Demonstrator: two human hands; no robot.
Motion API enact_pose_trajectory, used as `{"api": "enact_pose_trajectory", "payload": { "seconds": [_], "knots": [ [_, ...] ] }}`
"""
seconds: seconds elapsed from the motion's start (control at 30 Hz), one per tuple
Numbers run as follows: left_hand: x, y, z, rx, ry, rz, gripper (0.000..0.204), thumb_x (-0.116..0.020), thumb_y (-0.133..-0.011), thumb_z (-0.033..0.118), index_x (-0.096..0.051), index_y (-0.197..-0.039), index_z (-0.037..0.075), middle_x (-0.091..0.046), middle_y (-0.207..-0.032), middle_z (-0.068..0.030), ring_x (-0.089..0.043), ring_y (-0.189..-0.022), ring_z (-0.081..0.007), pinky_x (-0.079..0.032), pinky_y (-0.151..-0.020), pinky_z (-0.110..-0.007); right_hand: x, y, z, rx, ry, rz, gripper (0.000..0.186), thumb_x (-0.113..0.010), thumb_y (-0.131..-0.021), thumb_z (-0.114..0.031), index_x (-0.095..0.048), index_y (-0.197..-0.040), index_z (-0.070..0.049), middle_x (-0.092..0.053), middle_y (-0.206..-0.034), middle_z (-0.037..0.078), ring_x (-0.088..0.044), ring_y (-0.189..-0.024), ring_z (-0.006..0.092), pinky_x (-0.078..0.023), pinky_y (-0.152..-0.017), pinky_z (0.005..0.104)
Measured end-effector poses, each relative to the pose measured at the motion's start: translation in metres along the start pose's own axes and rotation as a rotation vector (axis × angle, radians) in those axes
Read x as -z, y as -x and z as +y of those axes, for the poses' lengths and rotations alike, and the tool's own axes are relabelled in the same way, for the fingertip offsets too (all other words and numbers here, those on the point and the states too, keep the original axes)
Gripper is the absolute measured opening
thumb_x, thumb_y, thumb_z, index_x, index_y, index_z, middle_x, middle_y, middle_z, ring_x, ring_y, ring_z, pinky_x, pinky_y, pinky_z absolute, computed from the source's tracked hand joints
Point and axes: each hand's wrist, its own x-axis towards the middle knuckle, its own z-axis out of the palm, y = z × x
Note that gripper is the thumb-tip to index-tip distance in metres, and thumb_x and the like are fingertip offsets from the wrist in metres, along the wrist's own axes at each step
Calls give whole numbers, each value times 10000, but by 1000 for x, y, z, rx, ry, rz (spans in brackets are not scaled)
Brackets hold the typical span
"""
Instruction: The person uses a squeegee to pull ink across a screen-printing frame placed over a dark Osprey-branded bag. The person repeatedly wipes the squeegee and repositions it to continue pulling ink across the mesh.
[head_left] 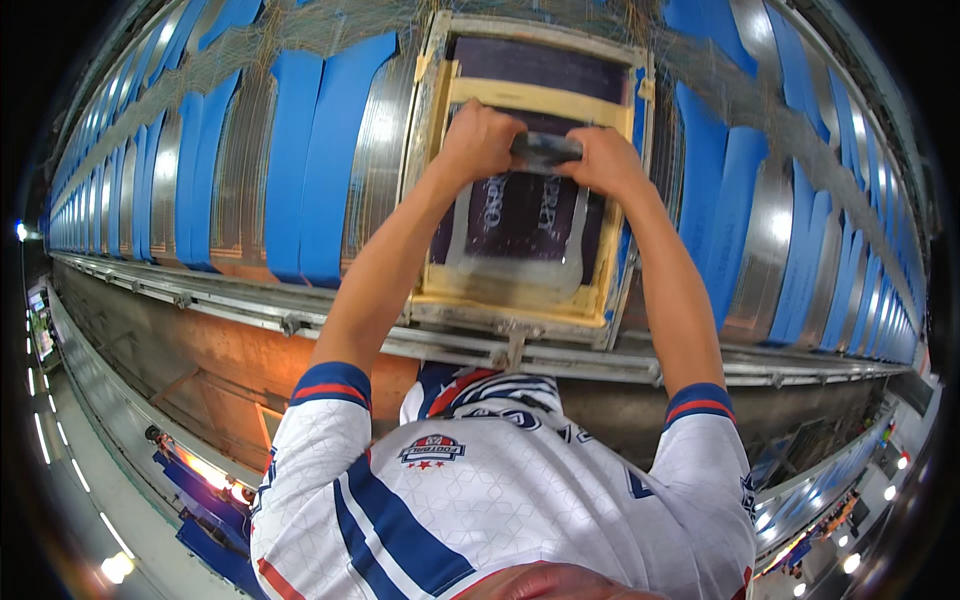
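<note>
A framed printing screen point(425, 180) lies across the long table in front of me, its dark mesh bordered by yellowish tape. Both my hands grip a dark squeegee point(546, 149) above the upper part of the mesh. My left hand point(482, 140) is closed round its left end, and my right hand point(606, 160) is closed round its right end. Below the squeegee, pale lettering point(520, 205) shows in the mesh, and a greyish wet smear of ink point(510, 272) runs along the lower part. The squeegee's lower edge is hidden or blurred.
Blue cut fabric pieces point(300, 160) lie in rows on shiny metal boards point(375, 150) to both sides. A metal rail point(250, 302) runs along the table's near edge, with a metal bracket point(515, 350) at the frame. An aisle and more tables lie behind me.
</note>
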Motion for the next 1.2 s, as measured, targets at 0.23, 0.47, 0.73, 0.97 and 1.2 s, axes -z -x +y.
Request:
{"api": "enact_pose_trajectory", "payload": {
  "seconds": [0.23,0.47,0.73,0.97,1.2],
  "knots": [
    [-20,145,78,-26,4,99,339,-867,-627,303,-726,-891,144,-698,-801,-27,-647,-757,-216,-412,-786,-366,-58,132,-39,28,-124,38,419,-817,-757,-355,-702,-1050,-78,-715,-987,120,-659,-949,331,-495,-848,454],
    [-3,154,89,105,6,123,400,-846,-634,240,-708,-992,128,-684,-831,-40,-653,-822,-232,-417,-798,-362,-61,97,72,-532,-160,845,358,-692,-905,-356,-693,-1092,-51,-704,-1082,171,-651,-1036,354,-505,-891,425],
    [0,175,69,46,30,130,321,-776,-573,142,-716,-888,143,-680,-908,15,-606,-878,-197,-413,-821,-368,-62,87,89,-564,-378,699,316,-669,-938,-316,-684,-926,-1,-700,-889,140,-647,-816,272,-491,-760,390],
    [53,224,-25,84,-47,59,336,-809,-586,171,-725,-910,152,-683,-905,25,-616,-908,-199,-415,-829,-364,-100,38,-32,-434,-382,807,276,-653,-939,-287,-690,-929,-14,-699,-894,135,-663,-858,286,-495,-802,395],
    [118,316,-152,57,-91,102,362,-855,-572,191,-728,-910,160,-704,-908,25,-638,-893,-191,-422,-817,-364,-159,-49,-180,-343,-531,868,244,-663,-924,-285,-655,-888,-44,-680,-837,161,-654,-795,374,-494,-710,439]
  ]
}}
